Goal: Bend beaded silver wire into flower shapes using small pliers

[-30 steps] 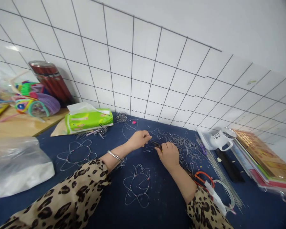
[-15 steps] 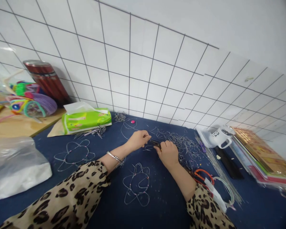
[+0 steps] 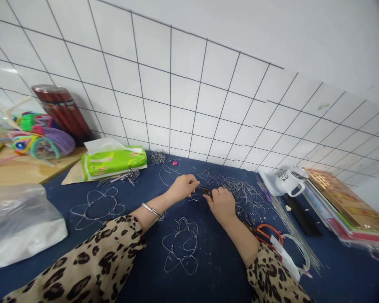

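My left hand (image 3: 183, 186) is closed in a pinch on a thin wire, most of which the fingers hide. My right hand (image 3: 221, 203) is wrapped round dark-jawed pliers (image 3: 206, 191), whose tips point at the left fingertips. Just beyond the left hand, curved wire (image 3: 161, 176) lies by a pink oval piece (image 3: 174, 163). Nearer me on the blue cloth rests a flower-shaped wire frame (image 3: 180, 257) with small beads. A second wire flower (image 3: 101, 206) lies left of my left forearm.
Tangled wire scraps (image 3: 244, 191) spread behind my right hand. Orange-handled scissors (image 3: 270, 229) lie by the right forearm, with straight wires (image 3: 292, 227) and a white mug (image 3: 292, 183) beyond. At left are a green tissue pack (image 3: 115, 162), a red thermos (image 3: 63, 111) and a plastic bag (image 3: 22, 227).
The view has tilted slightly, so things sit a little lower. Both hands stay close together, with the plier tips near the left fingertips; little else has changed.
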`<state>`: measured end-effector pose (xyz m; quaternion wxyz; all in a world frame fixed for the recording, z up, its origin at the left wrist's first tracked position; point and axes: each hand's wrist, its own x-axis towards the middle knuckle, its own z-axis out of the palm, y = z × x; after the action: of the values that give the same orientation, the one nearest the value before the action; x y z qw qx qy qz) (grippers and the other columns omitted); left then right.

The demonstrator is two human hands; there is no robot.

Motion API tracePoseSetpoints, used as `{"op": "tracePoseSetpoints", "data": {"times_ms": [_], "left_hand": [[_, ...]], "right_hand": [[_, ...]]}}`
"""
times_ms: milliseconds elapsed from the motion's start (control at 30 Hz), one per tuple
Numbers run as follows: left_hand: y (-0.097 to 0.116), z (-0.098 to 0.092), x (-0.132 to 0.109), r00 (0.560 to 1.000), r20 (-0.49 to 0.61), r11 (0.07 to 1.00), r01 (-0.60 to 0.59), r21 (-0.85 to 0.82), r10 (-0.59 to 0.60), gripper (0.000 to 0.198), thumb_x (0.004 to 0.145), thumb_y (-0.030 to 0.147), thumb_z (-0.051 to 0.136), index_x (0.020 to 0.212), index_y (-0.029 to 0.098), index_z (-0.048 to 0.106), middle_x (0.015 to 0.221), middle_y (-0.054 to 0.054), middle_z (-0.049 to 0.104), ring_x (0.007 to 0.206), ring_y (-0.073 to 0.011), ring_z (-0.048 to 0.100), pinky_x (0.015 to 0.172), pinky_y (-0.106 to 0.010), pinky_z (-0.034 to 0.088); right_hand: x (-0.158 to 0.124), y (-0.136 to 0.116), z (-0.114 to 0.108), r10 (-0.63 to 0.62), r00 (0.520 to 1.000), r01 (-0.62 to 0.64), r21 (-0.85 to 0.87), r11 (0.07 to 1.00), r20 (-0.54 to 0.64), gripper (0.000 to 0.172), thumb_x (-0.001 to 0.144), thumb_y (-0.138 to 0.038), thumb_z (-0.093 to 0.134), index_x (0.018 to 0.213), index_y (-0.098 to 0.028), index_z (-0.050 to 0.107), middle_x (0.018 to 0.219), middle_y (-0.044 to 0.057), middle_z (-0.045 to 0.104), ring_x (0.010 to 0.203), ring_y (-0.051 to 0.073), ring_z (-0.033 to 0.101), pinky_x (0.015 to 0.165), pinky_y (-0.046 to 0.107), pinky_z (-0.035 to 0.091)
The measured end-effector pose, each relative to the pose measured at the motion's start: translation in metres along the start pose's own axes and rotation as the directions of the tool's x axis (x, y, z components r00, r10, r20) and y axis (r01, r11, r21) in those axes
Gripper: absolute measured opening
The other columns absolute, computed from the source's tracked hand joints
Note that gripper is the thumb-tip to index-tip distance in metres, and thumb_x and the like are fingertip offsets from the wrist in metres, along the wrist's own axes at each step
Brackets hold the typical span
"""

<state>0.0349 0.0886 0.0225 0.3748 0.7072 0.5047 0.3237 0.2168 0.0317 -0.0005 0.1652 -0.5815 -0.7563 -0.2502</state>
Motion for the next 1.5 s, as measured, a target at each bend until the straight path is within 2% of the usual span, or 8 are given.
{"op": "tracePoseSetpoints", "data": {"times_ms": [233, 600, 833, 1300, 1500], "left_hand": [[0.002, 0.0, -0.002, 1.0, -0.007, 1.0, -0.006, -0.017, 0.006, 0.026, 0.077, 0.039, 0.049, 0.064, 0.017, 0.056, 0.053, 0.002, 0.061, 0.04, -0.0106, 0.055, 0.049, -0.021, 0.041], [0.002, 0.007, -0.003, 0.999, -0.033, 0.998, -0.02, -0.06, 0.018, 0.027, 0.079, 0.039, 0.045, 0.064, 0.018, 0.052, 0.051, 0.003, 0.059, 0.039, -0.0104, 0.054, 0.044, -0.021, 0.039], [0.005, 0.008, -0.005, 0.995, -0.074, 0.994, -0.072, -0.077, 0.066, 0.023, 0.081, 0.035, 0.044, 0.066, 0.018, 0.052, 0.053, 0.004, 0.057, 0.04, -0.0101, 0.053, 0.044, -0.02, 0.039], [0.013, 0.004, -0.012, 0.963, -0.192, 0.974, -0.209, -0.086, 0.19, 0.018, 0.084, 0.029, 0.044, 0.071, 0.019, 0.053, 0.057, 0.004, 0.054, 0.05, -0.0107, 0.051, 0.053, -0.021, 0.038], [0.015, 0.004, -0.013, 0.96, -0.208, 0.961, -0.223, -0.164, 0.188, 0.019, 0.083, 0.033, 0.047, 0.072, 0.019, 0.055, 0.059, 0.003, 0.055, 0.049, -0.0101, 0.051, 0.053, -0.022, 0.039]], "right_hand": [[-0.001, 0.0, 0.001, 0.013, 1.0, -0.013, 0.002, 1.0, 0.0, 0.039, 0.087, -0.05, 0.037, 0.073, -0.018, 0.053, 0.072, 0.006, 0.051, 0.071, 0.017, 0.045, 0.061, 0.028, 0.027], [-0.002, 0.002, 0.002, 0.018, 1.0, -0.019, 0.024, 1.0, 0.012, 0.039, 0.088, -0.049, 0.035, 0.072, -0.018, 0.053, 0.073, 0.006, 0.052, 0.071, 0.017, 0.046, 0.06, 0.028, 0.025], [-0.001, 0.0, 0.001, 0.045, 0.998, -0.047, 0.056, 0.997, 0.033, 0.04, 0.088, -0.049, 0.034, 0.072, -0.018, 0.053, 0.072, 0.005, 0.053, 0.069, 0.016, 0.047, 0.059, 0.027, 0.026], [0.001, -0.011, -0.007, 0.137, 0.973, -0.175, 0.204, 0.963, 0.185, 0.041, 0.09, -0.05, 0.03, 0.074, -0.02, 0.052, 0.073, 0.002, 0.059, 0.066, 0.012, 0.053, 0.056, 0.024, 0.025], [0.0, -0.014, -0.01, 0.146, 0.962, -0.206, 0.256, 0.945, 0.232, 0.042, 0.091, -0.05, 0.027, 0.074, -0.02, 0.051, 0.074, 0.001, 0.06, 0.065, 0.011, 0.053, 0.056, 0.024, 0.025]]}}
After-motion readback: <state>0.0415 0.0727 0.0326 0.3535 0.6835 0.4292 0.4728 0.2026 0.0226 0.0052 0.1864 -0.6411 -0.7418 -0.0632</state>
